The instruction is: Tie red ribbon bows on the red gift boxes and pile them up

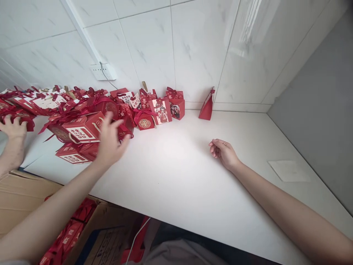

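Observation:
My left hand (110,143) is in front of a stack of red gift boxes (82,127) with ribbons and rope handles. Its fingers are spread and hold nothing; they overlap the boxes in view, and I cannot tell whether they touch. Another red box (74,152) lies lower in the same stack, partly hidden by my left wrist. Over the white table (171,165), my right hand (224,152) hovers or rests with its fingers curled in, and nothing shows in it. Behind it, a narrow red box (207,106) leans by the wall.
Several small red boxes (146,119) line the tiled wall, with more red packages (49,99) at far left. Another person's hand (13,132) touches red boxes there. A cardboard box (24,198) holding red packages (68,235) stands below the table's front edge. A wall socket (103,72) has a cable.

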